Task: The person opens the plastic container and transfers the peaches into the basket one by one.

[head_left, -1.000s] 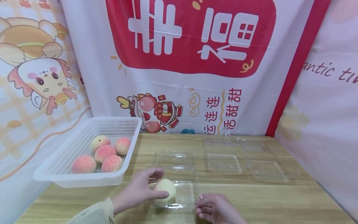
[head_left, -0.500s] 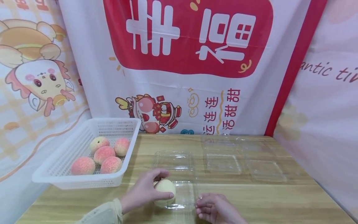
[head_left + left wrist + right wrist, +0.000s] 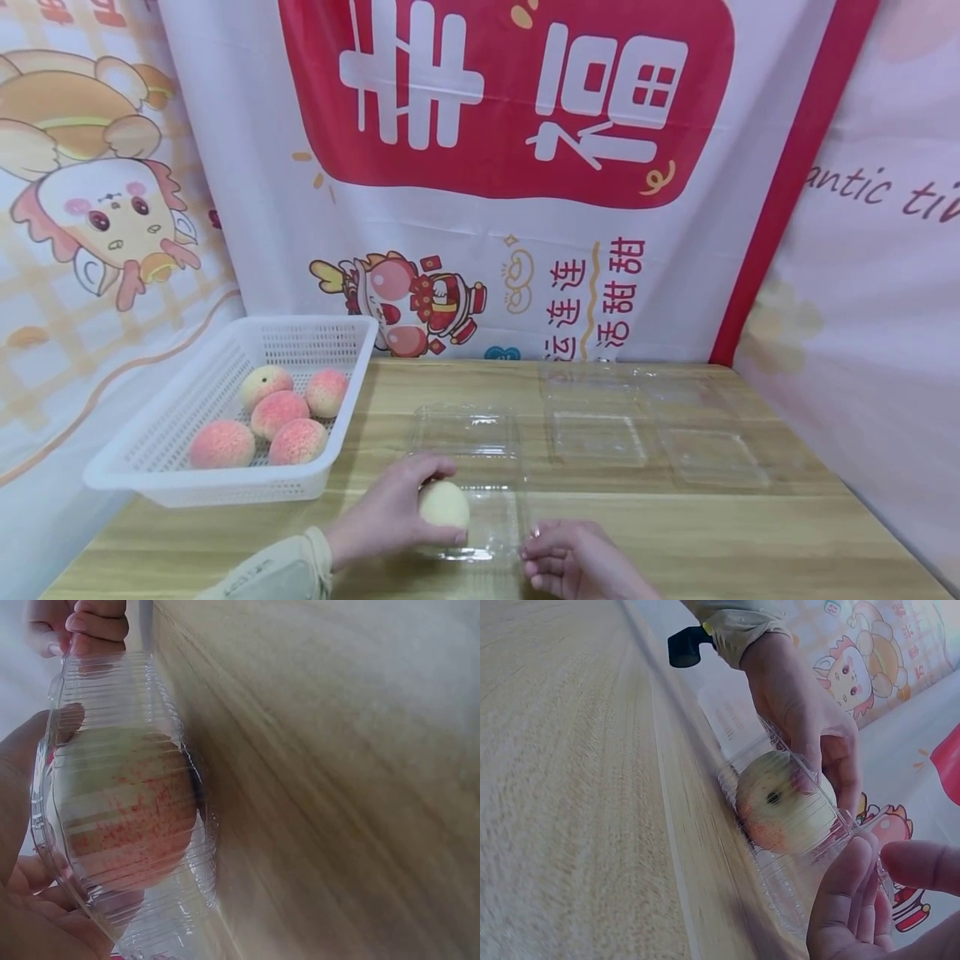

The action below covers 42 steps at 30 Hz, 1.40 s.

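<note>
My left hand [image 3: 386, 515] grips a pale peach [image 3: 444, 505] inside the near half of a clear plastic clamshell box [image 3: 497, 521], thumb on the near side and fingers on the far side. Through the ribbed wall, the left wrist view shows the red-speckled side of the peach [image 3: 131, 814]. A dark stem pit marks it in the right wrist view. At the box's right edge, my right hand [image 3: 577, 557] pinches the rim between thumb and curled fingers [image 3: 847, 889]. The lid half [image 3: 467, 429] lies folded back, away from me.
On the left stands a white perforated basket [image 3: 217, 477] with several pink and cream peaches [image 3: 280, 415]. Two more clear clamshell boxes [image 3: 600, 437] [image 3: 716, 457] lie spread at the back right of the wooden table [image 3: 675, 542]. A printed cloth [image 3: 480, 217] hangs behind.
My left hand has moved a little to the right and wraps further round the peach, which has shifted slightly within the box. The right hand stays at the rim.
</note>
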Motion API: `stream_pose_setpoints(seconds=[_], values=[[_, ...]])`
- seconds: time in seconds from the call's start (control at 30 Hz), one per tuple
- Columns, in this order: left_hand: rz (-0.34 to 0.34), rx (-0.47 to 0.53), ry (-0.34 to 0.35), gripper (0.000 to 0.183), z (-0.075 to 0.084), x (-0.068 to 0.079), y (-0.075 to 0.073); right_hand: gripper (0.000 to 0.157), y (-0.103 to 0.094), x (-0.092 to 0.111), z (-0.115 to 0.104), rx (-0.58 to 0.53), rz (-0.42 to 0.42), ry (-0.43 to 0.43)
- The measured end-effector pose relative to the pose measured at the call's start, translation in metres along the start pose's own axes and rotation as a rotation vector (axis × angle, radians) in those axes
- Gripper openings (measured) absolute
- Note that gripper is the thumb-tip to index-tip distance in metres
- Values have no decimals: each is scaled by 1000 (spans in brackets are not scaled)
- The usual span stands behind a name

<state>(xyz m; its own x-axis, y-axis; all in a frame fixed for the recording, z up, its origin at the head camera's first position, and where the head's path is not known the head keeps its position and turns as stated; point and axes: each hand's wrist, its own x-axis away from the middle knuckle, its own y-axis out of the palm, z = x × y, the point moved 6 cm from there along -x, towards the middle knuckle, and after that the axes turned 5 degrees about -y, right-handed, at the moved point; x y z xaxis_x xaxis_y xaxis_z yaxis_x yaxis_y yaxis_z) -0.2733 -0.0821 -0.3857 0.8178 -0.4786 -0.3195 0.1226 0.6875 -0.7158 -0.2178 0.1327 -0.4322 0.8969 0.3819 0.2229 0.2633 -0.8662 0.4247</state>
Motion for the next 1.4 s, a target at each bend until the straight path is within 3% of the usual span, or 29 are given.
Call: stream_pose_setpoints(seconds=[0.63,0.97,1.1,1.27,1.4], values=[[-95,-72,31,59,1,-4,-4,5,1,-2,2,30,9,15],[-160,-145,5,48,1,-6,-3,7,2,-2,3,29,-5,8],[-151,-104,17,41,4,-8,-6,6,3,-2,5,33,-14,6],[-88,-73,23,41,9,-14,-15,7,4,-2,4,24,-23,5],[-40,-13,-31,47,16,-19,-28,6,4,-2,4,15,-23,12]])
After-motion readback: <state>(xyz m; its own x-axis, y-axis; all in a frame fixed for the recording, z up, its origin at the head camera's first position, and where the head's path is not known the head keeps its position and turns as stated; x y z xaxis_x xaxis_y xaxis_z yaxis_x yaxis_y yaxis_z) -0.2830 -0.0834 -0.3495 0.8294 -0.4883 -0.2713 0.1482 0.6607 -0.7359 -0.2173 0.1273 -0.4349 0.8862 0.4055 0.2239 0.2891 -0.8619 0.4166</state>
